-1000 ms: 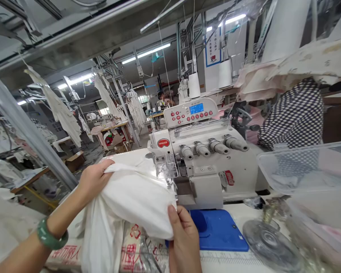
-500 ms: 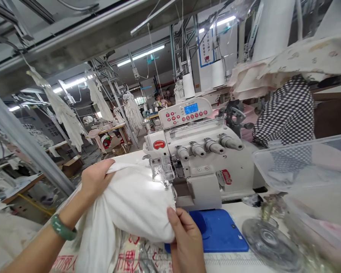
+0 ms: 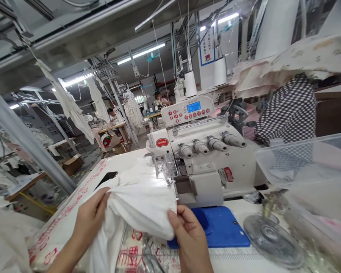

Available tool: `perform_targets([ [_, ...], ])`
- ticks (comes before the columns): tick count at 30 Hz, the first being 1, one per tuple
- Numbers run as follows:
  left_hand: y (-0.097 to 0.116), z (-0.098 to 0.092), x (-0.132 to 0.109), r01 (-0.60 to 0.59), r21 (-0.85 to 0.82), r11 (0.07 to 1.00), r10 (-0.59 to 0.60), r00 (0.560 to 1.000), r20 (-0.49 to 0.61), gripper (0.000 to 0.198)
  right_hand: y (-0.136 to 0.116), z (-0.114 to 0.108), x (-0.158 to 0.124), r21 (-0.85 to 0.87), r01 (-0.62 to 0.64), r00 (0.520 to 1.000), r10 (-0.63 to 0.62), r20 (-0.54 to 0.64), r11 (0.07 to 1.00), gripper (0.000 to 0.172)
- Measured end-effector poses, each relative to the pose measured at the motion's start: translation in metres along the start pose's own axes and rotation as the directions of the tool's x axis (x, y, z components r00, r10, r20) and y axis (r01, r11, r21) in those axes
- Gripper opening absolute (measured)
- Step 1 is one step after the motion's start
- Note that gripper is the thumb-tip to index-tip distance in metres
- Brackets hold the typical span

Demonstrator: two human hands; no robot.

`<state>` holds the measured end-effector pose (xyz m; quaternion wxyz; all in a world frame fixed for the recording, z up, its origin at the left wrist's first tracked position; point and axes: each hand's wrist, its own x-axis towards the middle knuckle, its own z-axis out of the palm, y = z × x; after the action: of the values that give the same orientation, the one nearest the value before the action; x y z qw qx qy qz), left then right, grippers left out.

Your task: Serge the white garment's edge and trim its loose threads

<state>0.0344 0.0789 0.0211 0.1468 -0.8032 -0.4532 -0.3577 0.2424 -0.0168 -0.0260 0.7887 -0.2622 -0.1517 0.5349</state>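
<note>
A white garment [image 3: 139, 201] lies bunched on the table, its right edge under the presser foot of a white overlock sewing machine [image 3: 204, 159]. My left hand [image 3: 89, 218] grips a gathered fold of the cloth at its left side. My right hand [image 3: 189, 235] pinches the cloth's lower right edge, just in front of the machine and beside a blue plate [image 3: 221, 227]. A dark flat object [image 3: 106, 179] shows on the table behind the cloth.
A clear plastic bin [image 3: 301, 163] and a clear round disc [image 3: 269, 237] sit at the right. Checked fabric [image 3: 292, 110] hangs behind the machine. White printed sacking [image 3: 62, 220] covers the table. Garments hang on racks at the back left, with other people at far tables.
My left hand has drawn back toward me and lower along the cloth, uncovering the dark object on the table. The right hand has stayed at the cloth's edge.
</note>
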Motion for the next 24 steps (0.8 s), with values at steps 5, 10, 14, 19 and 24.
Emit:
perform_targets([
  [5,-0.003,-0.014,0.030,-0.071,0.003,0.997,0.070,0.992,0.107,0.037,0.000,-0.001,0.000,-0.035,-0.004,1.000,0.003,-0.029,0.999,0.035],
  [10,-0.011,-0.009,0.013,-0.043,0.084,0.996,0.024,0.975,0.221,0.035,0.007,-0.008,0.002,-0.113,0.032,0.999,-0.037,-0.039,0.993,0.038],
  [14,-0.015,-0.008,0.009,-0.069,0.133,0.989,0.026,0.953,0.303,0.036,0.011,-0.010,0.005,-0.092,0.048,0.996,-0.055,-0.070,0.995,0.039],
  [19,-0.013,-0.019,0.037,-0.034,0.084,0.996,0.012,0.970,0.244,0.039,0.004,0.002,0.005,0.001,0.004,0.991,-0.004,-0.136,1.000,0.037],
  [24,0.000,-0.010,0.023,0.064,-0.093,0.994,-0.028,0.939,0.342,0.034,0.004,0.005,0.002,0.077,-0.013,0.991,0.024,-0.134,0.997,0.035],
])
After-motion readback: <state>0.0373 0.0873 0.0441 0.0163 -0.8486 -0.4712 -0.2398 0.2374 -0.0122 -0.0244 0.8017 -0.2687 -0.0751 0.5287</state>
